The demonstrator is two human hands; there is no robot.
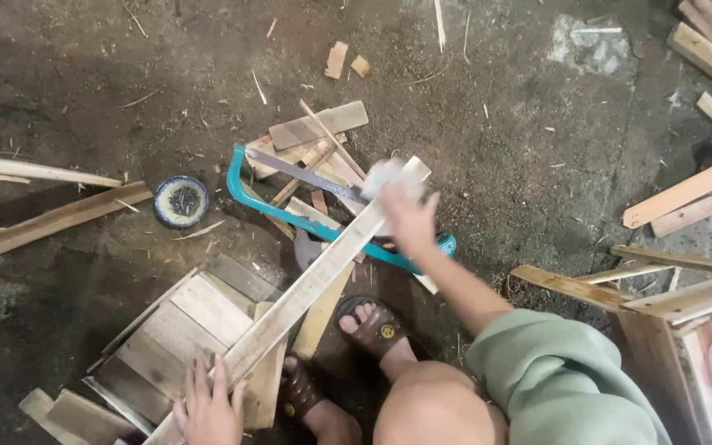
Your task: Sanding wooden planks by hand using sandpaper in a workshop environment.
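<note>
A long pale wooden slat (306, 288) runs diagonally from the lower left up to the middle. My left hand (208, 405) lies flat on its lower end, fingers spread, holding it down against a low panel of planks (179, 325). My right hand (409, 218) is at the slat's upper end, blurred, closed on a pale wad (383, 175) whose kind I cannot make out. A teal bow saw (286, 214) lies on the ground under the slat, beside my right hand.
My feet in brown sandals (377, 328) stand beside the slat. A blue-rimmed bowl of nails (180, 201) sits on the dirty floor at left. Wood offcuts (319, 125) lie behind the saw. A wooden frame (661, 298) and more slats (686, 189) are at right.
</note>
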